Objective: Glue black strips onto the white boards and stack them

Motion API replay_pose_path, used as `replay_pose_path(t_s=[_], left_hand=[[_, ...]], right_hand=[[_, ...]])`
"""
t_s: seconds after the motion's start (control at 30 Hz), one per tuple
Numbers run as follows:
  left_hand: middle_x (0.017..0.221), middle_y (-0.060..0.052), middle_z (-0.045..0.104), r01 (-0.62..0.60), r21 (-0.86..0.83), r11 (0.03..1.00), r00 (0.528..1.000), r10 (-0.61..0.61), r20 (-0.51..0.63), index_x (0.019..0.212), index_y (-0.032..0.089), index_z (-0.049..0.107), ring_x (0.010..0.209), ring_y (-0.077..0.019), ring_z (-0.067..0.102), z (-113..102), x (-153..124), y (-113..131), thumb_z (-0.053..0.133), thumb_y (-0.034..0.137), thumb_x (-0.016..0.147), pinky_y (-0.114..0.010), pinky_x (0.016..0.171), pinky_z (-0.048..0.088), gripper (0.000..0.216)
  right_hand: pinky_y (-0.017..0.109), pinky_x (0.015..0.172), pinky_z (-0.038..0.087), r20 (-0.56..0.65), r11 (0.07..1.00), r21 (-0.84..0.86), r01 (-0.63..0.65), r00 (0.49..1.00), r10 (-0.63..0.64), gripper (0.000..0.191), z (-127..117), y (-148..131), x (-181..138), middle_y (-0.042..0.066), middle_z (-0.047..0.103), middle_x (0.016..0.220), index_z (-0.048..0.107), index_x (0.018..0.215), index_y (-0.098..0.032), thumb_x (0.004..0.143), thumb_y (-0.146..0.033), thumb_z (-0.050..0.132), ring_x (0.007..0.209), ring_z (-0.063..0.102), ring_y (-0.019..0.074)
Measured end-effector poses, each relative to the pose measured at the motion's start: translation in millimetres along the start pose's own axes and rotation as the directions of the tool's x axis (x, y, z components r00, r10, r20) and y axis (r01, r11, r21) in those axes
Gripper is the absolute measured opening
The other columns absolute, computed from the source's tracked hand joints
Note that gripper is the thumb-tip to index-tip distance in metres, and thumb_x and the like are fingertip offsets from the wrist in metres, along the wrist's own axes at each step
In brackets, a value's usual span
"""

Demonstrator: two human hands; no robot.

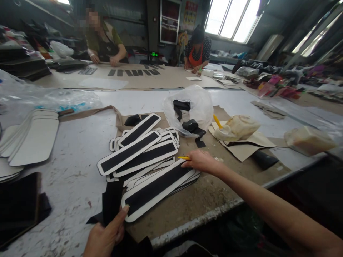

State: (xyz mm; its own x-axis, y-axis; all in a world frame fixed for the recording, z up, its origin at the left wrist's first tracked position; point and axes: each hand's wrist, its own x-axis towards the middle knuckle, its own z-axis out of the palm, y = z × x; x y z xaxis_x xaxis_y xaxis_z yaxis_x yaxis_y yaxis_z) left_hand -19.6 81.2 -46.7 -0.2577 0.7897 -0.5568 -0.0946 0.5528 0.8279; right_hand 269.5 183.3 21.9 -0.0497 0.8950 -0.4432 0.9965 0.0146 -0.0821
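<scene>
A pile of long white pieces with black strips [142, 153] lies on the table in front of me. My right hand [201, 161] rests on the far end of the nearest strip piece [158, 187], fingers closed around a yellow stick [183, 157]. My left hand [105, 237] sits at the near end of that piece, thumb against its rounded end, fingers on a black fabric piece [112, 201] lying beside it.
A clear plastic bag with black strips [189, 110] lies behind the pile. Blank white pieces [32, 137] are stacked at left. A beige lump with a yellow tool [237, 128] sits at right. Two people work at the far end of the table [77, 167].
</scene>
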Motion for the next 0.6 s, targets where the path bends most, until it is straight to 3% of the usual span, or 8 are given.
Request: replay_pose_path(t_s=[0.3, 0.43, 0.6], left_hand=[[0.043, 0.009, 0.029, -0.005, 0.062, 0.998, 1.000, 0.006, -0.007, 0.056, 0.022, 0.042, 0.041, -0.0086, 0.025, 2.1, -2.5, 5.2, 0.077, 0.054, 0.057, -0.024, 0.042, 0.020, 0.048], [0.041, 0.007, 0.029, -0.009, 0.080, 0.997, 1.000, 0.009, -0.008, 0.050, 0.023, 0.036, 0.040, -0.0090, 0.027, 1.1, -0.8, 3.3, 0.076, 0.054, 0.059, -0.025, 0.041, 0.022, 0.052], [0.043, 0.010, 0.028, 0.003, 0.004, 1.000, 1.000, -0.003, -0.018, 0.059, 0.020, 0.046, 0.039, -0.0073, 0.025, 2.2, 1.1, 1.5, 0.079, 0.054, 0.055, -0.022, 0.041, 0.019, 0.047]], right_hand=[[0.032, 0.071, 0.045, 0.008, 1.000, -0.009, -0.011, 1.000, 0.011, 0.043, -3.2, 4.6, 6.9, 0.016, 0.071, 0.095, 0.071, 0.090, -0.016, 0.078, -0.056, 0.062, 0.094, 0.065, 0.0309], [0.031, 0.073, 0.043, -0.072, 0.999, 0.003, -0.054, 0.996, 0.054, 0.038, -5.9, 21.3, 2.2, 0.015, 0.070, 0.100, 0.068, 0.096, -0.016, 0.087, -0.050, 0.053, 0.097, 0.064, 0.0291], [0.027, 0.075, 0.040, -0.134, 0.992, 0.120, 0.026, 0.991, -0.010, 0.031, 7.7, 34.1, -4.4, 0.011, 0.070, 0.097, 0.065, 0.097, -0.017, 0.094, -0.039, 0.044, 0.093, 0.064, 0.0224]])
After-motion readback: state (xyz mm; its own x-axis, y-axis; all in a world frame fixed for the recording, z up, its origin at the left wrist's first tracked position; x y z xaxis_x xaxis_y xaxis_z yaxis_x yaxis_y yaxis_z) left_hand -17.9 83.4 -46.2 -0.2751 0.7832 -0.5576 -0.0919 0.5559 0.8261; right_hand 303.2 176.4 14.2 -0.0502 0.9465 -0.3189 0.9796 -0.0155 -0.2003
